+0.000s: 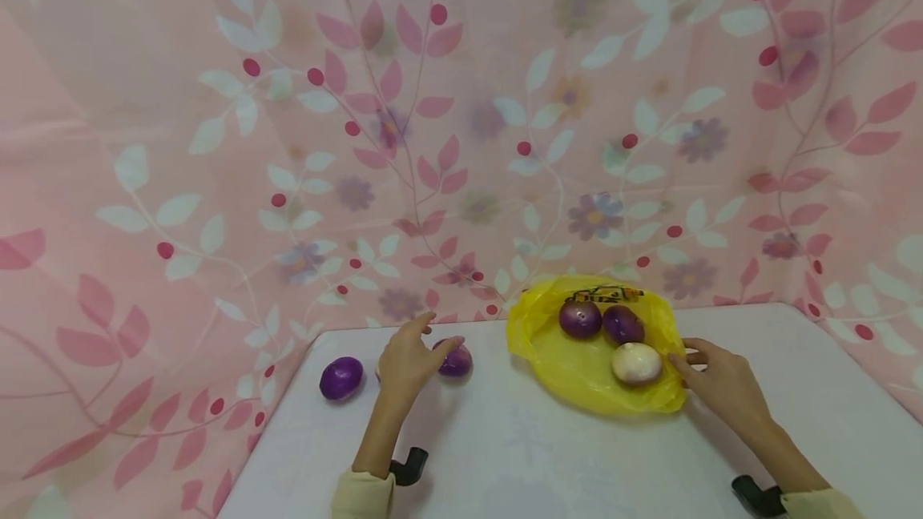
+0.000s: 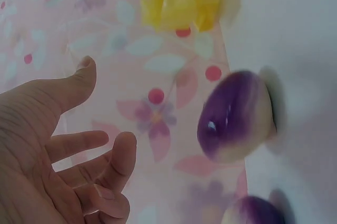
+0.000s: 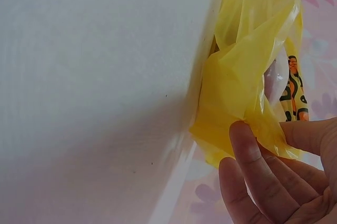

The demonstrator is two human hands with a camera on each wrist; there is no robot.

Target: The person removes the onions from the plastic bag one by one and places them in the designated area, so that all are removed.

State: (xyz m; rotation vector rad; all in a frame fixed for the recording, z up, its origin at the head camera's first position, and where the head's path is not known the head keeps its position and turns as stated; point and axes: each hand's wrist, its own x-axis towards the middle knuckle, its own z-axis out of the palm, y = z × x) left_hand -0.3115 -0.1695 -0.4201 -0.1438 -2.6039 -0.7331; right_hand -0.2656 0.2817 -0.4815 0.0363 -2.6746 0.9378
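Over the table's left part hovers my left hand [image 1: 406,365], its fingers loosely bent and holding nothing. A glossy purple-and-white turnip [image 1: 456,361] lies just right of it, apart from the palm in the left wrist view [image 2: 235,117]. Another purple turnip [image 1: 342,379] lies to its left, and a pale edge behind the hand is mostly hidden. My right hand [image 1: 721,387] pinches the right rim of an open yellow plastic bag [image 1: 577,383] between thumb and fingers. Inside the bag lie two purple turnips [image 1: 580,319] and a mostly white one [image 1: 637,364].
Everything stands on a white-covered table [image 1: 519,463]. A pink floral cloth [image 1: 461,142] hangs right behind its back edge. Dark camera mounts [image 1: 409,467] are strapped on both wrists.
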